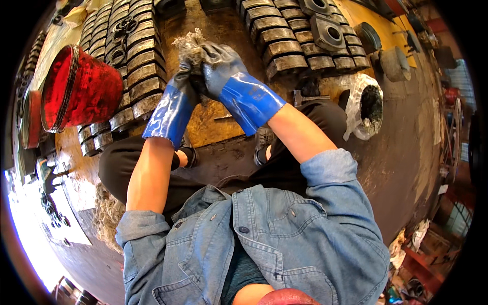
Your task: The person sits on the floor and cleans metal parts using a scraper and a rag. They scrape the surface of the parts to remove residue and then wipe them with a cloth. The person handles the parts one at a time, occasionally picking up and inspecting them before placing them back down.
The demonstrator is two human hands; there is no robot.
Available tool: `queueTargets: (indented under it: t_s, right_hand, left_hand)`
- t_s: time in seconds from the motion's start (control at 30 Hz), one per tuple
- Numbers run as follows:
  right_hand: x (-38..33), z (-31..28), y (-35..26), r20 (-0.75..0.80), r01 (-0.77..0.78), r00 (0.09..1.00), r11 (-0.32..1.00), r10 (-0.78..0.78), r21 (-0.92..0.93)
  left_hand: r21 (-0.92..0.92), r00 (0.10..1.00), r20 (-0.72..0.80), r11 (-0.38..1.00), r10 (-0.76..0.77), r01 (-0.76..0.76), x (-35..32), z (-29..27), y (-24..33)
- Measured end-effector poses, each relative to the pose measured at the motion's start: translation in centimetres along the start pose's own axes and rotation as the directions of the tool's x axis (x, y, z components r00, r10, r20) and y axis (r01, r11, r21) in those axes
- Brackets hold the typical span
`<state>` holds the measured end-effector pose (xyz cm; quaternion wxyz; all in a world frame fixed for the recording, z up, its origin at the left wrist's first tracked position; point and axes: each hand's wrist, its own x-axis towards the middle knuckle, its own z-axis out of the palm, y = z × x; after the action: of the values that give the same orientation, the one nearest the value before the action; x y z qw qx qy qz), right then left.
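We hold a frayed wad of fibre waste (189, 44) before us above the rows of grey metal blocks (284, 48), left hand (184, 81) and right hand (217, 66) closed around it, seemingly bunching it for wiping, which needs firmer gathering.

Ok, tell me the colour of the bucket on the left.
Red bucket, lying tilted on the metal blocks; head view.
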<state>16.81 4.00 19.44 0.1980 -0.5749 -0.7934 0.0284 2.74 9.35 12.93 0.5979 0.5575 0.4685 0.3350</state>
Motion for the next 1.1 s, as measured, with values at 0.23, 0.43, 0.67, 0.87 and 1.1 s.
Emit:
queueTargets:
  t_s: [0.23,0.43,0.67,0.87,1.1]
  right_hand:
    - [-1.2,-2.5,0.0,0.124,0.097,0.990,0.963,-0.067,-0.253]
    - [-1.1,-4.2,1.9,0.423,-0.079,0.887,0.964,0.184,-0.255]
    - [-2.6,-4.2,0.7,0.589,-0.242,0.788,0.970,0.178,0.030]
    - [-6.8,-1.9,2.5,0.470,-0.282,0.866,0.610,-0.171,0.741]
    - [-6.5,-2.0,5.0,0.456,-0.356,0.864,0.381,-0.213,0.853]
  left_hand:
    - [-0.310,0.953,-0.290,0.935,0.081,-0.174,1.6,-8.0,-1.3]
    - [-0.325,0.782,0.019,0.744,0.622,-0.584,-2.4,-2.7,4.2]
    - [-0.242,0.804,0.127,0.804,0.581,-0.543,-5.8,2.1,7.9]
    - [0.386,0.512,0.538,0.344,0.670,-0.856,-8.6,3.6,10.1]
    - [0.453,0.446,0.609,0.173,0.656,-0.874,-9.5,3.9,9.2]
